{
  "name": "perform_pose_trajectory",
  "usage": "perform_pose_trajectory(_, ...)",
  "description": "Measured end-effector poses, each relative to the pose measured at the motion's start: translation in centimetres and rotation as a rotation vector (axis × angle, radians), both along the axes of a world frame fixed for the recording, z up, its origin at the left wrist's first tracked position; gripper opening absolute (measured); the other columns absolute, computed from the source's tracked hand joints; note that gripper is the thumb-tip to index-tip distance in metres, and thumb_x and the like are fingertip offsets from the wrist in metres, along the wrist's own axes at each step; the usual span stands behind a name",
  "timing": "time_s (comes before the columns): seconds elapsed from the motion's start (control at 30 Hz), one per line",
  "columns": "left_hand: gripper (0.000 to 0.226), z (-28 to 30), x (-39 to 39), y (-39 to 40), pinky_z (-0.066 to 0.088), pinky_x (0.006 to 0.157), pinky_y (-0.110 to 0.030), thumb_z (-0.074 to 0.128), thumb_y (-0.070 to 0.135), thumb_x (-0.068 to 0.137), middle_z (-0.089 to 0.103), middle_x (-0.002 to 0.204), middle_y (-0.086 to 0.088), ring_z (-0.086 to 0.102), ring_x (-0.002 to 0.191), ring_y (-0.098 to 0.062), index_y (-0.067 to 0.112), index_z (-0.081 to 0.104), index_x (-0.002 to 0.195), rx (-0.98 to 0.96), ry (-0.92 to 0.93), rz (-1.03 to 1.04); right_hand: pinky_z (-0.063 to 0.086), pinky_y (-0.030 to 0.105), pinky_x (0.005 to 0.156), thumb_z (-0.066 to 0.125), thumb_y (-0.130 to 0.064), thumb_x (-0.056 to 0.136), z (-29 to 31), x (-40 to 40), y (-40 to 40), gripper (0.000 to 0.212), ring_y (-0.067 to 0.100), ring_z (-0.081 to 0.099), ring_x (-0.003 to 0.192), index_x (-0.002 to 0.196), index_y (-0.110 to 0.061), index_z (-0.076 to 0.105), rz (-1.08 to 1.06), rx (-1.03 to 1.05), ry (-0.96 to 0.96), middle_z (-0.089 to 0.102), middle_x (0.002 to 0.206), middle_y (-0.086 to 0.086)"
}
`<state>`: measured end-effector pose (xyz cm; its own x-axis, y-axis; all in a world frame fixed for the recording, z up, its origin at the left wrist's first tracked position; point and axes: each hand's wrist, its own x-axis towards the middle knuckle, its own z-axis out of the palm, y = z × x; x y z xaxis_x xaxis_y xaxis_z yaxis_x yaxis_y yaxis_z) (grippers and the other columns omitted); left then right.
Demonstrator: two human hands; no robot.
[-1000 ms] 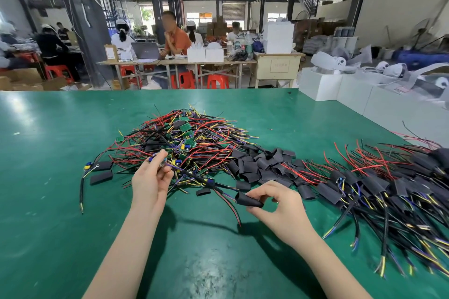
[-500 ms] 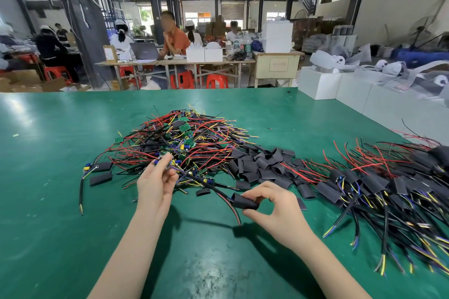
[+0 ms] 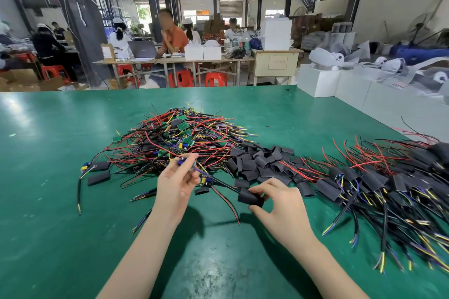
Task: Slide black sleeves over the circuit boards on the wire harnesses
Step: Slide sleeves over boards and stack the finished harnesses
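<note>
Right hand (image 3: 281, 204) grip pinches black sleeve (image 3: 250, 197) (cable threaded); left hand (image 3: 176, 183) pinches harness (image 3: 194, 170).

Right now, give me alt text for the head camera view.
A right hand pinches a black sleeve threaded on a wire whose other end the left hand holds, above a green table with wire piles.

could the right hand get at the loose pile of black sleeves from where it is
Probably yes: the pile of loose sleeves lies just beyond the right hand, nothing between, though it already pinches a black sleeve.
</note>
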<state>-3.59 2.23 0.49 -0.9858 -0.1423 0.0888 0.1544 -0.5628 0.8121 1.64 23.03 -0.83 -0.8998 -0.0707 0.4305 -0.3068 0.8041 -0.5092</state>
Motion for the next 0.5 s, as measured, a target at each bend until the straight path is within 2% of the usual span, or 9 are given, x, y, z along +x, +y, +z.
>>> perform_pose_trajectory(0.1,0.018,-0.6,0.1,0.4,0.049,0.051,-0.021,0.059,0.003,0.090,0.057,0.063,0.000,0.055,0.053,-0.012,0.008,0.066,0.106,-0.211,0.039,-0.021,0.045,0.037,0.086,0.080,-0.021,0.068,0.2,0.0,0.0,0.028,0.007,0.061,0.079,0.095,-0.026,0.073,0.013,-0.090,0.035,0.062,0.090,-0.015)
perform_pose_trajectory(0.2,0.013,-1.3,0.7,1.3,0.052,0.056,-0.026,0.060,0.004,0.091,0.060,0.071,-0.006,0.059,0.057,-0.019,0.003,0.068,0.100,-0.444,0.046,-0.102,0.046,0.040,0.084,0.081,-0.019,0.067,0.1,-0.1,-0.1,0.030,0.013,0.062,0.078,0.095,-0.024,0.073,0.027,-0.098,0.068,0.064,0.090,-0.011)
perform_pose_trajectory(0.33,0.028,-1.5,1.3,2.5,0.054,0.061,-0.030,0.051,0.017,0.096,0.061,0.079,-0.011,0.063,0.065,-0.024,-0.001,0.073,0.095,-0.475,0.001,-0.301,0.047,0.041,0.082,0.082,-0.018,0.067,-0.1,-0.2,-0.1,0.030,0.014,0.063,0.078,0.095,-0.023,0.073,0.014,-0.089,0.117,0.064,0.091,-0.011)
perform_pose_trajectory(0.43,0.023,-1.4,1.4,3.0,0.056,0.064,-0.028,0.050,0.007,0.097,0.060,0.084,-0.016,0.061,0.064,-0.018,0.003,0.073,0.097,-0.532,0.025,-0.325,0.049,0.042,0.079,0.081,-0.014,0.065,-0.1,-0.4,0.2,0.031,0.016,0.063,0.079,0.094,-0.022,0.073,0.012,-0.084,0.158,0.065,0.092,-0.011)
perform_pose_trajectory(0.5,0.019,-1.5,1.4,3.0,0.057,0.062,-0.027,0.053,0.004,0.095,0.063,0.082,-0.015,0.063,0.060,-0.018,0.003,0.072,0.095,-0.505,-0.022,-0.311,0.048,0.040,0.078,0.081,-0.014,0.065,-0.1,-0.5,0.3,0.032,0.016,0.064,0.082,0.094,-0.023,0.073,0.018,-0.063,0.180,0.065,0.093,-0.011)
